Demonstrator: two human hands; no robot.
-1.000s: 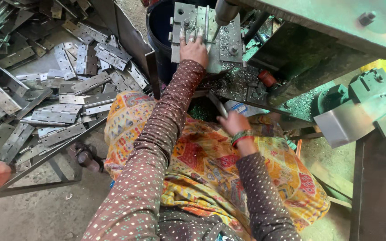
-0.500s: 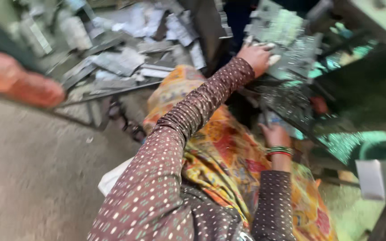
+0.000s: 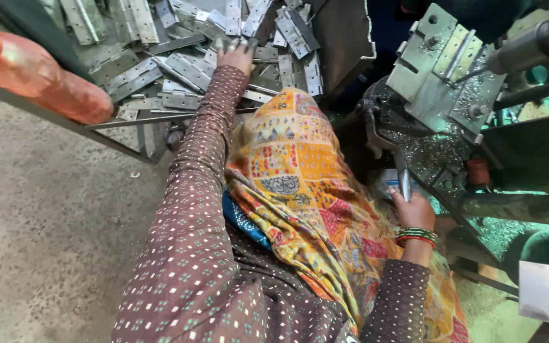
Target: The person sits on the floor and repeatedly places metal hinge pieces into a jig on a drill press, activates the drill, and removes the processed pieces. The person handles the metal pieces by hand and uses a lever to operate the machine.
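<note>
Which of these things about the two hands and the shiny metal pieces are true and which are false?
1. The left hand reaches into the pile of metal hinges. True.
2. The right hand is wrapped around a metal lever. True.
3. The right wrist is bare. False: it wears green and red bangles.
4. The cloth on the lap is plain white. False: it is a patterned yellow and orange cloth.
5. An orange bottle lies at the upper left. True.
</note>
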